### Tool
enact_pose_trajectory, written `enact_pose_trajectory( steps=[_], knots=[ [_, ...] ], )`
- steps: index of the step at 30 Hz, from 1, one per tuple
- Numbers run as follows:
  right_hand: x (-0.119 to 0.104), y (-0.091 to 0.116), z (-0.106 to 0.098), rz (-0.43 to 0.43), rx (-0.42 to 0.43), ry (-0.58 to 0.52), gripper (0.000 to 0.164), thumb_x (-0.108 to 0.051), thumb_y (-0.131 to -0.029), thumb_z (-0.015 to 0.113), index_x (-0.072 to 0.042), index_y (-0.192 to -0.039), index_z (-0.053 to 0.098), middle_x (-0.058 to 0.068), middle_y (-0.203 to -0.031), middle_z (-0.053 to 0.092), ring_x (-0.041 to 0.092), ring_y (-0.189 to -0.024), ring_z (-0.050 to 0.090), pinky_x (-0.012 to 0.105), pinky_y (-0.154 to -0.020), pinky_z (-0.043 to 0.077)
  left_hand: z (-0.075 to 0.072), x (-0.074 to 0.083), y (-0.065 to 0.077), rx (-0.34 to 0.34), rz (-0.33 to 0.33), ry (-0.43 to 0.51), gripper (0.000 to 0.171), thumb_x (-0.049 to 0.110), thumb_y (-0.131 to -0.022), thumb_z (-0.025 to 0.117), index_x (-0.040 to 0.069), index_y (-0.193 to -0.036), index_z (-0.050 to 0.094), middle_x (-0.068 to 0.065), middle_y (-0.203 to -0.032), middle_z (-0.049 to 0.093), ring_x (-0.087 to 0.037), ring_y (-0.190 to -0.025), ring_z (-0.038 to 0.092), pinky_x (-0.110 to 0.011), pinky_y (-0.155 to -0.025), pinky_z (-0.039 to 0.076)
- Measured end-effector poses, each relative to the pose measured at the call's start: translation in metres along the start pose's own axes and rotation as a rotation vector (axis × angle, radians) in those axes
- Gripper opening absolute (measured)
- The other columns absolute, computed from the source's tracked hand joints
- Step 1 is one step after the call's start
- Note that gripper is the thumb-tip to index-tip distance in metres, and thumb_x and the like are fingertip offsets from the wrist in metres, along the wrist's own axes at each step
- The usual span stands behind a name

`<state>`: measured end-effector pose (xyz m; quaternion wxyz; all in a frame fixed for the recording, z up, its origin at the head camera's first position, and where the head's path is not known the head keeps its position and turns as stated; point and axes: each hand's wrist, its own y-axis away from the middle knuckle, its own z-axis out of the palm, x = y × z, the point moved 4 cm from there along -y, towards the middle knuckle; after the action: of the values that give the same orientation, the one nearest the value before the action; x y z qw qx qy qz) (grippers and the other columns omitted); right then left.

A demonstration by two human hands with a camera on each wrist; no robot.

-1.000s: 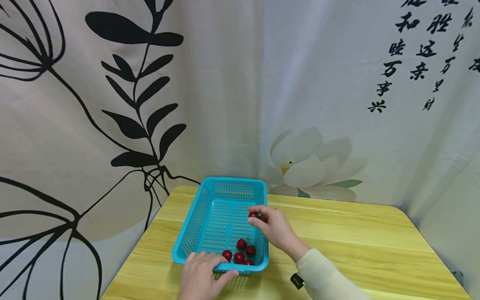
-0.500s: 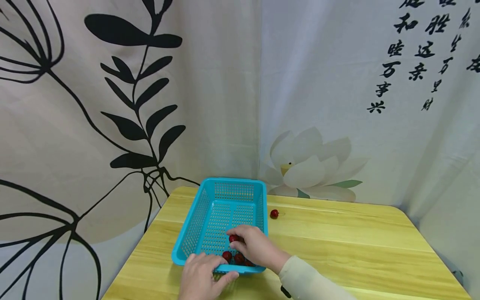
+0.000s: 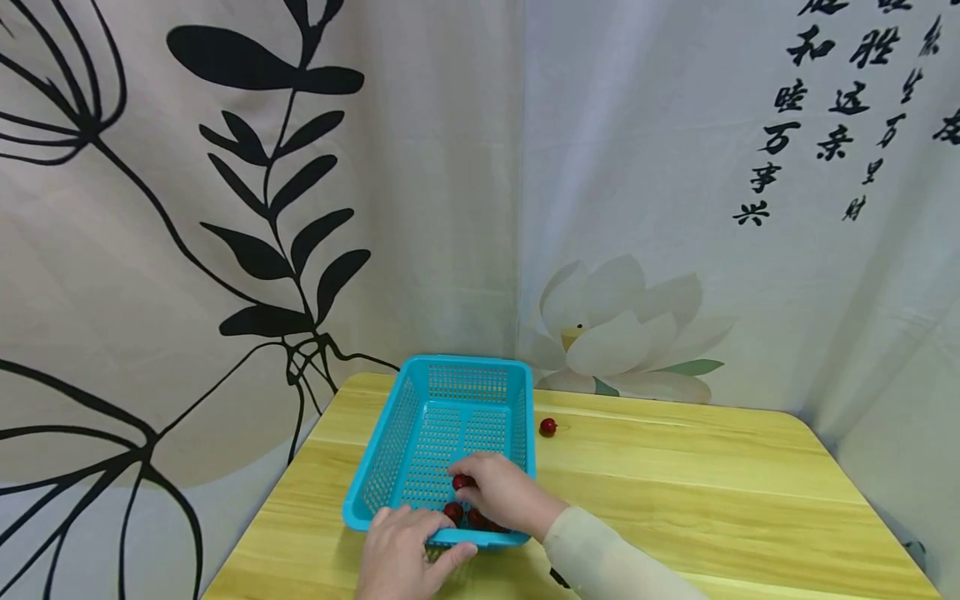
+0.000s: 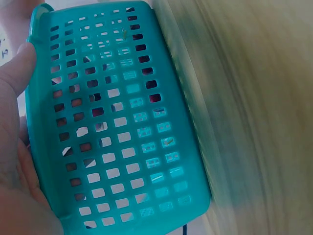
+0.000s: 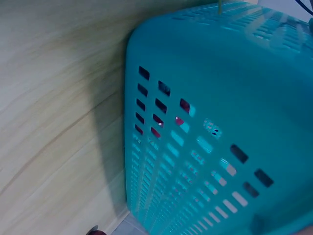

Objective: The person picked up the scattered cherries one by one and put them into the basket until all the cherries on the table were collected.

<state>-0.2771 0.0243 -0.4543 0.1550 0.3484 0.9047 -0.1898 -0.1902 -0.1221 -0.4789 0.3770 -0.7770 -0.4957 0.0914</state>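
Note:
A blue plastic basket (image 3: 442,360) with perforated walls stands on the table. My left hand (image 3: 399,552) grips its near rim, thumb outside and fingers over the edge; the left wrist view shows the left thumb (image 4: 18,68) at the rim. Inside the basket, my right hand (image 3: 506,493) pinches a dark red cherry (image 3: 462,482) between thumb and fingertips. Below it, several cherries (image 3: 453,512) lie by the near wall, some hidden by the right hand. Red bits of them show through the basket's wall (image 5: 195,63) in the right wrist view.
One more cherry (image 3: 548,427), with a stem, lies on the wooden table (image 3: 690,483) just right of the basket. Behind the table hangs a pale curtain (image 3: 442,208) with printed plants and characters.
My right hand has carried the cherry from the basket's right side leftward and nearer, low inside the basket. The cherry on the table has come into view. My left hand stays put.

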Motion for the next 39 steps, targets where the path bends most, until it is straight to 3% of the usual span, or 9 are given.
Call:
enact_pose_trajectory(
  steps=[5, 12, 25, 39],
  knots=[
    [-0.003, -0.003, 0.005, 0.020, -0.072, 0.058, 0.026, -0.016, -0.093, 0.071, -0.013, -0.119, 0.070, -0.005, -0.106, 0.068, 0.005, -0.095, 0.057, 0.026, -0.081, 0.053, 0.000, 0.000, 0.000, -0.016, -0.004, -0.002, 0.033, 0.068, -0.076, 0.070, 0.034, -0.077, 0.070, 0.026, -0.073, 0.060, 0.000, -0.063, 0.047, -0.024, -0.059, 0.032],
    [-0.004, -0.004, 0.020, 0.007, -0.183, 0.265, 0.022, -0.021, -0.093, 0.070, -0.018, -0.115, 0.072, -0.006, -0.100, 0.067, 0.004, -0.086, 0.059, 0.025, -0.075, 0.054, 0.001, -0.001, 0.001, -0.015, -0.011, 0.005, 0.034, 0.068, -0.076, 0.070, 0.034, -0.077, 0.070, 0.025, -0.074, 0.061, -0.001, -0.065, 0.048, -0.025, -0.059, 0.033],
    [-0.002, -0.003, 0.024, -0.006, -0.151, 0.356, 0.019, -0.023, -0.090, 0.072, -0.021, -0.109, 0.073, -0.007, -0.095, 0.068, 0.005, -0.083, 0.060, 0.029, -0.074, 0.055, -0.001, 0.002, 0.001, -0.012, -0.008, 0.029, 0.035, 0.066, -0.076, 0.072, 0.032, -0.078, 0.072, 0.024, -0.077, 0.064, 0.000, -0.065, 0.048, -0.026, -0.060, 0.034],
    [-0.006, -0.003, 0.023, 0.014, -0.147, 0.367, 0.021, -0.025, -0.090, 0.072, -0.021, -0.110, 0.073, -0.006, -0.099, 0.068, 0.006, -0.085, 0.061, 0.030, -0.075, 0.055, -0.001, 0.001, 0.002, -0.001, -0.010, 0.026, 0.034, 0.067, -0.075, 0.072, 0.033, -0.077, 0.071, 0.026, -0.075, 0.062, 0.001, -0.064, 0.048, -0.026, -0.060, 0.033]
  ],
)
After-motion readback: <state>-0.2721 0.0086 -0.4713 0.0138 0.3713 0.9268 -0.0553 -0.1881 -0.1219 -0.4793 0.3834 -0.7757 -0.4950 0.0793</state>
